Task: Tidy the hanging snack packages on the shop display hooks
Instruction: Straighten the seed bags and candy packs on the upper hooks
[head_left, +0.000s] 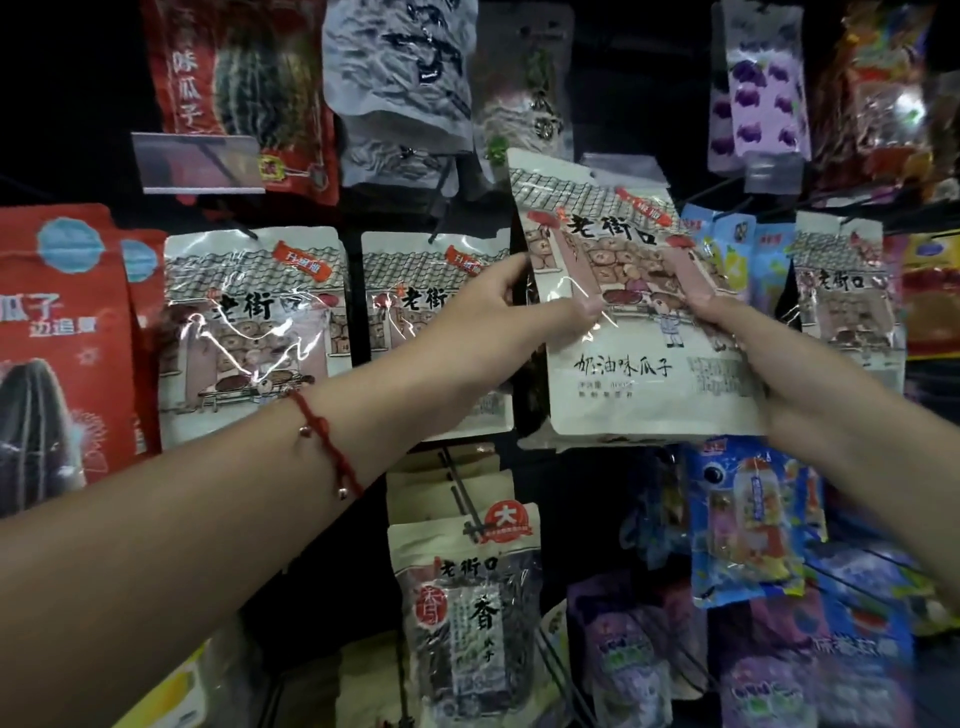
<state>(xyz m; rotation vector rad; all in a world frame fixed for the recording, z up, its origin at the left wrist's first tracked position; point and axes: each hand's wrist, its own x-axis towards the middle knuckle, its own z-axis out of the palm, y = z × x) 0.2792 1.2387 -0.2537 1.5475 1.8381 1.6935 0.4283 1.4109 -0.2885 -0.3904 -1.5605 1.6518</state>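
Observation:
A cream seed package (639, 312) with a tiled-roof drawing is held up in front of the display, tilted slightly to the left. My left hand (514, 306) grips its left edge, thumb on the front. My right hand (748, 338) grips its right edge from the side and below. More bags seem stacked behind it. Matching cream packages hang on hooks to the left (254, 332), behind my left wrist (431, 291), and at the far right (841, 286). I cannot see whether the held package is on a hook.
Red seed bags (62, 338) hang at the left and another red bag (234, 78) at upper left. A clear price tag holder (197, 163) juts out. Below hangs a dark seed bag (467, 613). Purple and blue snack packs (748, 525) crowd the right side.

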